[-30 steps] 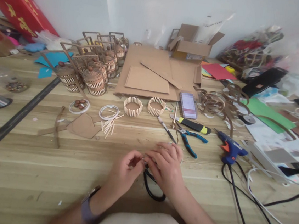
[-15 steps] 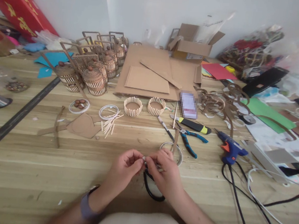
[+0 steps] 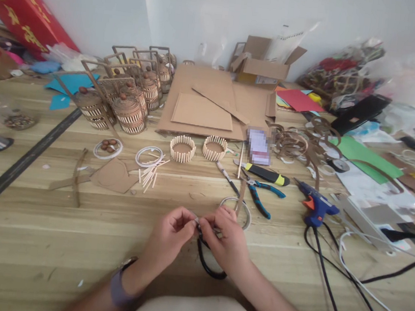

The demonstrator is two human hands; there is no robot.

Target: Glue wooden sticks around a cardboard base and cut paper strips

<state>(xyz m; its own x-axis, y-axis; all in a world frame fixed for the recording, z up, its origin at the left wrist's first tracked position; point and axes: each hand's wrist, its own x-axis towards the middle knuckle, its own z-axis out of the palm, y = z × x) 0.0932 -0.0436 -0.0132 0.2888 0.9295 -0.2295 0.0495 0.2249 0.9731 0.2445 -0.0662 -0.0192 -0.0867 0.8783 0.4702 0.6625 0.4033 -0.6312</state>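
Note:
My left hand (image 3: 174, 231) and my right hand (image 3: 225, 239) meet above the table's front. Both are closed, with thumbs and forefingers pinched together on a tiny pale thing (image 3: 196, 220) too small to name. Under my right hand shows a black loop (image 3: 211, 264), like a scissors handle; whether the hand holds it is hidden. Just beyond my right fingers lies a white ring (image 3: 248, 214), partly covered, with a brown strip (image 3: 240, 197) at it. Pliers (image 3: 262, 201) with blue-black handles and a yellow-black utility knife (image 3: 267, 174) lie farther up.
Two round stick-walled baskets (image 3: 182, 150) stand mid-table near loose sticks (image 3: 149, 175) and a cardboard piece (image 3: 113, 176). Finished lidded baskets (image 3: 129, 112) crowd the back left. To the right lie a blue glue gun (image 3: 315, 204), its cable, and coiled brown strips (image 3: 290, 142).
The view has shifted slightly, so most things sit a little farther left. My hands keep the same pinch at the same spot.

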